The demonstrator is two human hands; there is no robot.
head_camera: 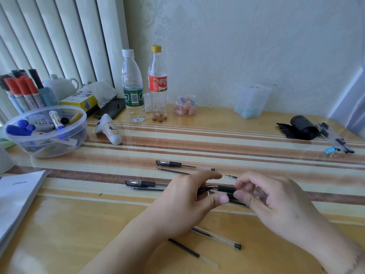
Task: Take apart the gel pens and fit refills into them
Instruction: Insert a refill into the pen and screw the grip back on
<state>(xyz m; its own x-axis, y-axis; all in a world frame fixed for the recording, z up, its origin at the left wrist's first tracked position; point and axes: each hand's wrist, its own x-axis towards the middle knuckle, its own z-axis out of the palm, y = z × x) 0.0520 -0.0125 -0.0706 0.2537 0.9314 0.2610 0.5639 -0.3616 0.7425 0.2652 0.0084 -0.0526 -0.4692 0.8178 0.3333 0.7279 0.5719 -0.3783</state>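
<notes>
My left hand (187,200) and my right hand (270,198) meet over the table's middle and together grip a gel pen (223,189) with a black grip, its cap end under my left fingers. A capped gel pen (183,165) lies farther back with a thin refill (173,171) beside it. Another capped pen (146,183) lies to the left with a refill (146,188) along it. Near me lie a clear pen barrel (217,238) and a loose refill (193,254). A refill tip (231,176) shows past my fingers.
A clear bowl of markers (45,131) and a white booklet (17,202) sit at the left. Two bottles (146,86) stand at the back beside a small candy jar (185,106). A black roll (302,127), more pens (333,139) and a blue clip (330,150) lie far right.
</notes>
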